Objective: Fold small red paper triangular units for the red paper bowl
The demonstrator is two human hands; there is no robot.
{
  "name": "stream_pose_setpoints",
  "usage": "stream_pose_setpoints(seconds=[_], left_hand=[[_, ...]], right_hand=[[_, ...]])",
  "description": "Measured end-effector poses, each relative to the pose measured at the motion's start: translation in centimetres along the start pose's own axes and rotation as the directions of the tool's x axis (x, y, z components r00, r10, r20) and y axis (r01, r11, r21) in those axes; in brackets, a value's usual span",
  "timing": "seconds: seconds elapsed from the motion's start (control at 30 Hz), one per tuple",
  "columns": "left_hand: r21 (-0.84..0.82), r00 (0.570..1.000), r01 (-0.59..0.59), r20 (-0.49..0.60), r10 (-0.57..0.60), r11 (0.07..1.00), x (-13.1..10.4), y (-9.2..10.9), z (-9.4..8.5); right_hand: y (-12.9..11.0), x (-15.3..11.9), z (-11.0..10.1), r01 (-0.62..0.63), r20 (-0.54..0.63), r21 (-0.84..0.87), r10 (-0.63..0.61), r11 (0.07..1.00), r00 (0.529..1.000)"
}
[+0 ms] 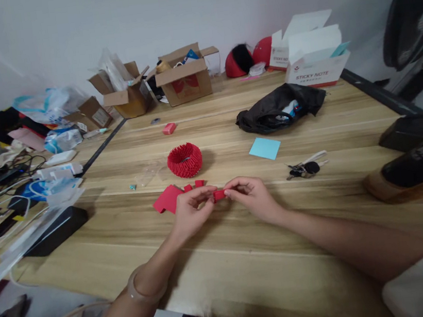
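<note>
A small folded piece of red paper (219,195) is pinched between my two hands, just above the table. My left hand (192,209) grips its left end, and my right hand (253,198) has the other end between thumb and fingers. Beside my left hand lie flat red paper sheets (167,199), partly hidden by that hand. Two little folded red pieces (199,183) rest at the sheets' far edge. Farther back stands a round red bowl shape (185,161) built from many folded paper pieces with spiky points.
A pink-red block (169,128) and a light blue paper sheet (265,148) lie on the table (232,259). Keys (303,168) and a black bag (280,108) are to the right, near a large dark-labelled bottle (415,165). Cardboard boxes (186,84) line the back; cables clutter the left.
</note>
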State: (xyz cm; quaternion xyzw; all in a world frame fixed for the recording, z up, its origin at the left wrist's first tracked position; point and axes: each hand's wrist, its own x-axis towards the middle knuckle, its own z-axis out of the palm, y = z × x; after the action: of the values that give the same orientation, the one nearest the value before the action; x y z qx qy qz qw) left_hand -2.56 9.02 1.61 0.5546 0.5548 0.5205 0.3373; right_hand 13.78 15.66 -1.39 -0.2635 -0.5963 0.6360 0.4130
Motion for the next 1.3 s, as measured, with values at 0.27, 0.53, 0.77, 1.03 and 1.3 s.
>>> stream_pose_setpoints(seconds=[0.27, 0.53, 0.77, 1.03, 1.3], left_hand=[[-0.100, 0.995, 0.091, -0.027, -0.094, 0.991, 0.08, 0.20, 0.24], [-0.094, 0.999, 0.045, -0.024, -0.047, 0.995, 0.07, 0.44, 0.19], [-0.090, 1.000, 0.014, 0.005, -0.014, 0.996, 0.01, 0.48, 0.18], [-0.092, 1.000, 0.015, 0.002, -0.015, 0.996, 0.00, 0.40, 0.14], [-0.092, 0.999, 0.019, 0.041, -0.015, 0.996, -0.08, 0.34, 0.05]], right_hand=[[-0.02, -0.07, 0.08, 0.029, -0.033, -0.028, -0.030, 0.999, 0.999], [0.00, -0.10, 0.04, 0.048, -0.030, -0.036, -0.049, 0.998, 0.998], [0.06, -0.18, 0.13, 0.029, -0.019, -0.015, -0.029, 0.999, 0.999], [0.28, -0.23, 0.09, 0.072, -0.010, -0.071, -0.073, 0.995, 0.997], [-0.16, -0.38, 0.03, 0.107, 0.002, -0.065, -0.107, 0.992, 0.994]])
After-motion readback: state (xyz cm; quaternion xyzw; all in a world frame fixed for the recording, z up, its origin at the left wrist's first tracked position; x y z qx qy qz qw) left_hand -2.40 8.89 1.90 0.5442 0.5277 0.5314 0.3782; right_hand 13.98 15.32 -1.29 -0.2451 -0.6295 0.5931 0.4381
